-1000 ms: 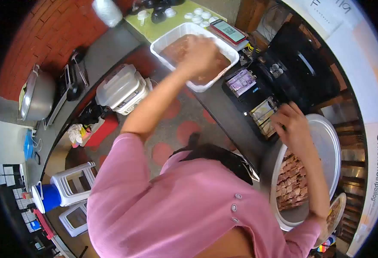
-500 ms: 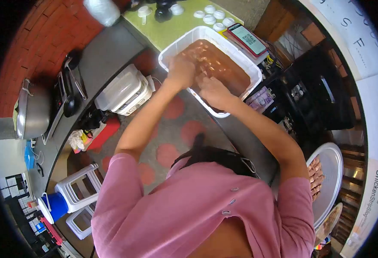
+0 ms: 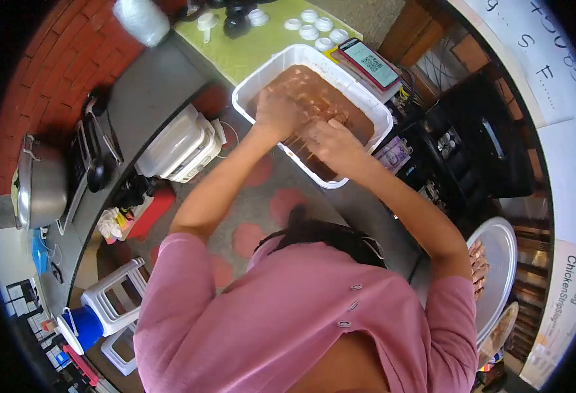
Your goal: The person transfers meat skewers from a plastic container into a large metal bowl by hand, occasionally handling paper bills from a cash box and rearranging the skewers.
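A white rectangular tub [image 3: 379,124] holds a wet brown mixture [image 3: 340,98] with paler lumps in it. My left hand [image 3: 277,115] is inside the tub on its left side, fingers curled down at the mixture and their tips hidden. Close beside it, my right hand [image 3: 335,148] is over the near part of the tub, its fingers bent and close together. Brown liquid hangs in streaks below its fingers. What either hand grips cannot be made out.
Beyond the tub, a phone [image 3: 369,63] shows a code, near several small white cups [image 3: 309,31] on a green surface. A black cash drawer [image 3: 491,137] lies right. A round basin [image 3: 497,262] holds meat pieces. White plastic containers [image 3: 183,144] and a large pot [image 3: 42,183] are left.
My right hand has lifted slightly, and brown liquid now drips from it. My left hand stays in the mixture, with its fingers shifted. The whole view has moved a little.
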`<state>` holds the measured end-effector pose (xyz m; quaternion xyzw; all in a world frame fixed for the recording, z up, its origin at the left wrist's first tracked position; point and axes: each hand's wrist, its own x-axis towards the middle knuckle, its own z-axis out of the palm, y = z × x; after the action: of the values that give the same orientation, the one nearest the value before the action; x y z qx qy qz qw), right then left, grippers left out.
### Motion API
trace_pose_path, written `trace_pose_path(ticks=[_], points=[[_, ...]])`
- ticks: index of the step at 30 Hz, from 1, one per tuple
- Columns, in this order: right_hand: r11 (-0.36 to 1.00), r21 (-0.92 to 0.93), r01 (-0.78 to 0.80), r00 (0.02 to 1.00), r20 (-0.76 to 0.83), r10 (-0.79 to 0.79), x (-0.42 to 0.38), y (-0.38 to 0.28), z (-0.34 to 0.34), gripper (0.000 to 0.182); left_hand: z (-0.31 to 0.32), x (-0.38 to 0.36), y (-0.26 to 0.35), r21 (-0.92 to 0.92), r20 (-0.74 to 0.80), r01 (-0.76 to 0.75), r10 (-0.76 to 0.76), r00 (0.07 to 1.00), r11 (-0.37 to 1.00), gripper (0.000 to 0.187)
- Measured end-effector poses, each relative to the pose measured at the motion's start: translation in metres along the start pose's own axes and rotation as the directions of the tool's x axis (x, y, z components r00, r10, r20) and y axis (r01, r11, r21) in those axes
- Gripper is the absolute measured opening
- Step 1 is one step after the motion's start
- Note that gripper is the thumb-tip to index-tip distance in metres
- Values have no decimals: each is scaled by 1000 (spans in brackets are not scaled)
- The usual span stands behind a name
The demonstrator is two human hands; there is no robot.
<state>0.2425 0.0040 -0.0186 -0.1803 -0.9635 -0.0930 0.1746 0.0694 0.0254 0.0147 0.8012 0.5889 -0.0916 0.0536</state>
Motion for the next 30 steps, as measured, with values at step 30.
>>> trace_pose_path(ticks=[30], points=[[844, 308, -439, 753, -386, 533, 4, 9, -84, 8, -51, -17, -20, 41, -617, 95, -49, 785, 995, 17]])
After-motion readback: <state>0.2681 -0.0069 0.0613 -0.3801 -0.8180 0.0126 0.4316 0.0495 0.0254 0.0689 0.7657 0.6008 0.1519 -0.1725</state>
